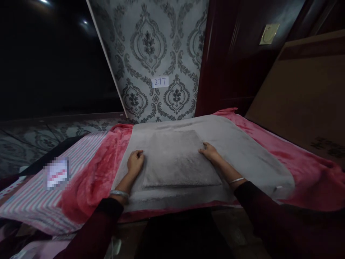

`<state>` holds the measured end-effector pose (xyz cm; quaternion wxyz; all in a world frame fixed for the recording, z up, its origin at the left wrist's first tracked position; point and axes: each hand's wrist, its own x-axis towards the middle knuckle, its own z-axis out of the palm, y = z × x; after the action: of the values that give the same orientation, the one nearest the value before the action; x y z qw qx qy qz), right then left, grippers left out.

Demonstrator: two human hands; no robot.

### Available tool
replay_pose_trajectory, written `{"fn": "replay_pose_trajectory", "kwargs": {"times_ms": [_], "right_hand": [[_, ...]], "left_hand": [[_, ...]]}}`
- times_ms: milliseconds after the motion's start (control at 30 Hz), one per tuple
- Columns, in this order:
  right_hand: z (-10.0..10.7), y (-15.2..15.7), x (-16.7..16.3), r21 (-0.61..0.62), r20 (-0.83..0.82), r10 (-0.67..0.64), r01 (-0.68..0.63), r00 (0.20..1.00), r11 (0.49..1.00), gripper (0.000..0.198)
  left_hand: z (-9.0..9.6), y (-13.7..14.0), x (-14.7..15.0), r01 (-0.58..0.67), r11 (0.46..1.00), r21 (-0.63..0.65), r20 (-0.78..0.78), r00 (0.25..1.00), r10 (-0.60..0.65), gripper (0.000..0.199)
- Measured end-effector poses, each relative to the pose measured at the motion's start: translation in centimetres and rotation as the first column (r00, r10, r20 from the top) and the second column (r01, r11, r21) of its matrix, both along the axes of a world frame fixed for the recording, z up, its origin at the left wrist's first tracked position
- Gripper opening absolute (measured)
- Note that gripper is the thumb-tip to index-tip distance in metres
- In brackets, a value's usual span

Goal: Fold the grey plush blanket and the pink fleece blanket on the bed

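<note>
A square of grey plush fabric [178, 158], perhaps a folded piece, lies flat on a larger grey plush cloth [237, 158]. My left hand [135, 162] is at its left edge, fingers loosely curled with a small gap between thumb and fingertips. On the opposite edge my right hand [210, 151] has its thumb and forefinger apart, close to the fabric. No grip on the fabric shows in either hand. Whether the fingertips touch it I cannot tell. Both wrists wear bangles.
Red plush bedding [105, 169] lies beneath the grey cloth and shows on both sides. At left are a striped sheet [40, 198] and a blurred white card [57, 173]. A dark screen [54, 61], patterned wall [161, 46] and large cardboard box [307, 93] border the surface.
</note>
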<state>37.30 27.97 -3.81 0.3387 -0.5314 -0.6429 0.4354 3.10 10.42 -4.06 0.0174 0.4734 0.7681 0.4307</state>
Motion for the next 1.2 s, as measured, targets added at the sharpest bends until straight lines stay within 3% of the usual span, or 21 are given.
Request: {"fn": "replay_pose_trajectory", "kwargs": {"times_ms": [100, 167, 200, 267, 433, 533, 700, 933, 1067, 1200], "right_hand": [[1.4, 0.6, -1.6, 0.299, 0.324, 0.036, -0.138, 0.946, 0.944, 0.067], [2.3, 1.0, -3.4, 0.374, 0.542, 0.074, -0.319, 0.837, 0.871, 0.061], [2.7, 1.2, -4.3, 0.365, 0.604, 0.080, -0.365, 0.793, 0.856, 0.061], [3.0, 1.5, -5.9, 0.340, 0.680, 0.066, -0.394, 0.730, 0.854, 0.062], [1.0, 1.9, -6.8, 0.309, 0.788, 0.049, -0.463, 0.614, 0.831, 0.062], [-0.2, 1.8, -6.4, 0.337, 0.789, 0.021, -0.461, 0.614, 0.821, 0.062], [-0.3, 1.9, -6.4, 0.342, 0.788, 0.020, -0.464, 0.615, 0.817, 0.063], [0.2, 2.2, -5.4, 0.210, 0.809, 0.147, -0.513, 0.570, 0.832, 0.067], [-2.1, 1.5, -2.3, 0.239, 0.767, 0.163, -0.512, 0.620, 0.825, 0.072], [-4.6, -0.1, 1.4, 0.304, 0.645, 0.186, -0.473, 0.741, 0.827, 0.073]], "left_hand": [[2.4, 2.1, 2.9, 0.254, 0.961, -0.112, -0.229, 0.934, -0.273, 0.048], [4.0, 4.2, 5.3, 0.400, 0.865, -0.302, -0.334, 0.806, -0.489, 0.061], [4.6, 5.2, 6.5, 0.410, 0.829, -0.381, -0.356, 0.762, -0.541, 0.066], [5.1, 7.1, 8.2, 0.346, 0.800, -0.490, -0.376, 0.744, -0.552, 0.071], [3.0, 8.7, 9.1, 0.180, 0.808, -0.562, -0.416, 0.782, -0.464, 0.069], [2.0, 8.6, 8.8, 0.179, 0.814, -0.553, -0.430, 0.775, -0.463, 0.068], [2.2, 8.5, 8.8, 0.181, 0.802, -0.569, -0.408, 0.785, -0.467, 0.071], [2.5, 8.3, 7.7, 0.232, 0.744, -0.626, -0.360, 0.761, -0.540, 0.074], [1.6, 6.3, 5.6, 0.278, 0.747, -0.605, -0.415, 0.690, -0.593, 0.068], [0.7, 3.3, 3.3, 0.295, 0.721, -0.627, -0.384, 0.689, -0.615, 0.064]]}}
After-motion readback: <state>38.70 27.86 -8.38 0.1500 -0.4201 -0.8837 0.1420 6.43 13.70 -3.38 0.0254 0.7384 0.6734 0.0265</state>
